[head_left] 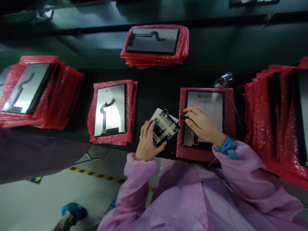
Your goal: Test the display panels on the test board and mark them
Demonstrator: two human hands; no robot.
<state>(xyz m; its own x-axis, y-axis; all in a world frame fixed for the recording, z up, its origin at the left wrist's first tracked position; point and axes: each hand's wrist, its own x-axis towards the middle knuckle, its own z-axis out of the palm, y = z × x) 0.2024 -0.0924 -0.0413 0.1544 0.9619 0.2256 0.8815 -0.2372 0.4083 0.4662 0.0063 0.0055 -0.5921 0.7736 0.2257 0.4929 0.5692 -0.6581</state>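
My left hand (147, 141) is wrapped round the lower left side of a small device with an exposed circuit board (166, 127), which has a yellowish strip across it and thin red wires at its top. White paper (157, 113) shows behind the device. Over the left edge of a display panel (205, 106), my right hand (199, 123) pinches a small black part (183, 117) between its fingertips. That panel lies on red bubble wrap (229, 123), its lower part hidden by my hand and wrist.
Another panel (110, 110) on red wrap lies to the left. Wrapped stacks stand at the far left (57, 96), top middle (154, 59) and right (261, 112). A shiny metallic object (223, 80) lies behind the right panel. Another person's dark sleeve (38, 154) shows at left.
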